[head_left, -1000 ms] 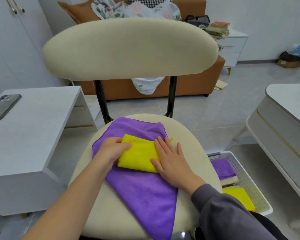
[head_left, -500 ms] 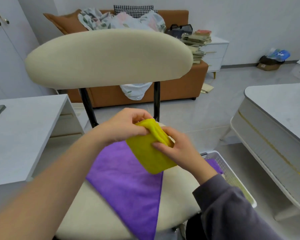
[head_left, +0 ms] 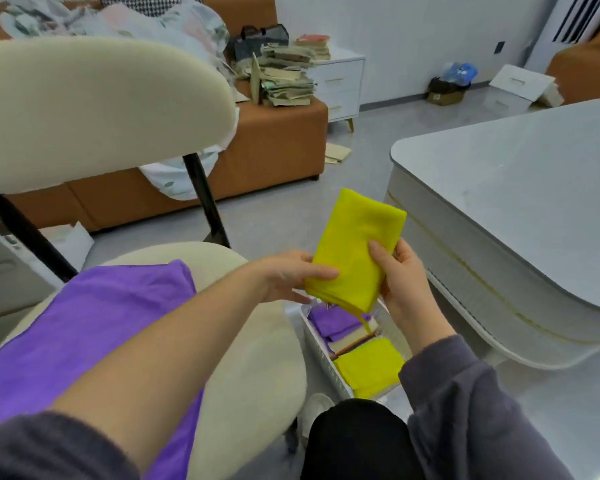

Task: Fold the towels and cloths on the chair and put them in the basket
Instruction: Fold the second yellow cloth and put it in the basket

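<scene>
Holding folded yellow cloth (head_left: 354, 251) over basket (head_left: 326, 362), pinched in left hand (head_left: 288, 277), gripped in right hand (head_left: 406, 282); next, lower in flat, release.

I'm seeing the yellow cloth (head_left: 354, 247) covering the far end of the basket (head_left: 324, 355) and most fingers of the right hand (head_left: 406, 282). The left arm (head_left: 174, 337) is hiding part of the purple cloth (head_left: 94, 327).

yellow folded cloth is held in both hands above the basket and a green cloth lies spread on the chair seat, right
Not quite. Spread on the chair seat is a purple cloth, not a green one, as the head view shows. The rest holds: the left hand and the right hand both hold the folded yellow cloth above the basket.
</scene>
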`<action>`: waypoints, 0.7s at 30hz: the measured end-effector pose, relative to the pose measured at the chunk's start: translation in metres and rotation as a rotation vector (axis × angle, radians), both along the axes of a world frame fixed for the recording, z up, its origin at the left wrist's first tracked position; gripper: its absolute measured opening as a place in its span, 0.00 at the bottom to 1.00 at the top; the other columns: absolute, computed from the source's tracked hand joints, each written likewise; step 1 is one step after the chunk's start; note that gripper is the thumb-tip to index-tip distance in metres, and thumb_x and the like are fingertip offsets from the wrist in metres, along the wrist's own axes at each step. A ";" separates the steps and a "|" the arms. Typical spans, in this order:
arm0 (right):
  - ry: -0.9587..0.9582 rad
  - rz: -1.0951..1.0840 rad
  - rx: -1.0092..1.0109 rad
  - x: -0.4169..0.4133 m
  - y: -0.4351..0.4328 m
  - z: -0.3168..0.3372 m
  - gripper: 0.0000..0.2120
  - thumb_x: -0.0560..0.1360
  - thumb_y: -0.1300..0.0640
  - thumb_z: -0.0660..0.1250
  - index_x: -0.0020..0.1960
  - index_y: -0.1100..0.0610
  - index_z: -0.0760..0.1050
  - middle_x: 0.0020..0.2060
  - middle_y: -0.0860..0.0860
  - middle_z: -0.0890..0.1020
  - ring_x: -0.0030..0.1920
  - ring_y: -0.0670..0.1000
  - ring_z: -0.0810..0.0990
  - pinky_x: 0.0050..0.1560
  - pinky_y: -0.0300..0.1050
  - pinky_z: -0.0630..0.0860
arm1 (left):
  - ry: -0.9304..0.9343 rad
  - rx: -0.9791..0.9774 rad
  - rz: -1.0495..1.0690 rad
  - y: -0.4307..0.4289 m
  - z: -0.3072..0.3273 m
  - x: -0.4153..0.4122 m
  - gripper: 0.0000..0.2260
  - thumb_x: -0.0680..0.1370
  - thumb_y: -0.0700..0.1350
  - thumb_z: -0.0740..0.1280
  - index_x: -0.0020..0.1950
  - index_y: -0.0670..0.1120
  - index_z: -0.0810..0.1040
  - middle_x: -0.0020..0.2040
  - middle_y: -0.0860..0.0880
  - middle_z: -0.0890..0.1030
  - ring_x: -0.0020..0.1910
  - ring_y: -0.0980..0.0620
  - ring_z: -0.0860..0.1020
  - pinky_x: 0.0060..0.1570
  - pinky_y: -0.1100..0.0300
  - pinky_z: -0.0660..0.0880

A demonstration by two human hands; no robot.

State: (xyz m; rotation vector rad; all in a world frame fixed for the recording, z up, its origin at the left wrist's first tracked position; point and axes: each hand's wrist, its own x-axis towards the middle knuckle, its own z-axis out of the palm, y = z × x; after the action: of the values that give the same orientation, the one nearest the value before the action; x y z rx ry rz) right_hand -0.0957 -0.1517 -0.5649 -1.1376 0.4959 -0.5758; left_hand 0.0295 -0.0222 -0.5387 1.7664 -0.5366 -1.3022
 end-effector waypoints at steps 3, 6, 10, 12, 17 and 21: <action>0.070 -0.117 0.170 -0.010 -0.032 -0.044 0.29 0.65 0.50 0.76 0.61 0.59 0.73 0.50 0.52 0.83 0.49 0.52 0.82 0.48 0.50 0.81 | 0.014 0.076 -0.012 -0.041 -0.036 -0.010 0.12 0.77 0.47 0.67 0.59 0.46 0.73 0.49 0.48 0.79 0.44 0.53 0.77 0.47 0.59 0.76; 0.203 -0.206 0.358 -0.023 -0.055 -0.103 0.13 0.77 0.62 0.64 0.61 0.59 0.73 0.57 0.58 0.79 0.52 0.56 0.80 0.54 0.56 0.77 | -0.029 0.230 -0.037 -0.075 -0.084 -0.019 0.17 0.77 0.49 0.67 0.63 0.43 0.72 0.54 0.44 0.78 0.42 0.51 0.77 0.40 0.60 0.78; 0.381 -0.253 0.573 -0.036 -0.060 -0.175 0.16 0.78 0.66 0.61 0.65 0.60 0.69 0.58 0.59 0.77 0.53 0.58 0.77 0.55 0.57 0.73 | -0.329 0.484 -0.211 -0.108 -0.147 -0.034 0.12 0.79 0.46 0.63 0.57 0.39 0.71 0.53 0.40 0.74 0.49 0.42 0.77 0.33 0.58 0.74; 0.455 -0.293 0.651 -0.041 -0.061 -0.205 0.17 0.78 0.66 0.61 0.65 0.58 0.69 0.57 0.58 0.77 0.51 0.57 0.77 0.51 0.54 0.74 | -0.423 0.581 -0.313 -0.120 -0.173 -0.042 0.13 0.80 0.42 0.58 0.59 0.36 0.72 0.58 0.37 0.76 0.57 0.40 0.77 0.44 0.54 0.75; 0.551 -0.434 0.672 -0.041 -0.066 -0.257 0.17 0.75 0.70 0.60 0.63 0.60 0.68 0.47 0.56 0.78 0.42 0.54 0.77 0.39 0.47 0.75 | -0.429 0.724 -0.397 -0.142 -0.221 -0.051 0.17 0.81 0.38 0.52 0.65 0.31 0.69 0.66 0.34 0.72 0.63 0.38 0.73 0.57 0.52 0.71; 0.772 -0.466 0.565 -0.033 -0.064 -0.288 0.19 0.73 0.69 0.59 0.63 0.59 0.67 0.49 0.57 0.78 0.48 0.58 0.78 0.55 0.57 0.75 | -0.496 0.830 -0.480 -0.145 -0.259 -0.050 0.17 0.79 0.39 0.58 0.68 0.38 0.69 0.66 0.41 0.73 0.65 0.43 0.73 0.60 0.54 0.71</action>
State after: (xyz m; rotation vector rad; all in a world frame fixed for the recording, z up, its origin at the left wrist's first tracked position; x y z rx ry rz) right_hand -0.1291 -0.2159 -0.8526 -0.6572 1.5149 -0.3301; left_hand -0.0203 -0.1674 -0.7978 2.8187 -0.7984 -1.5360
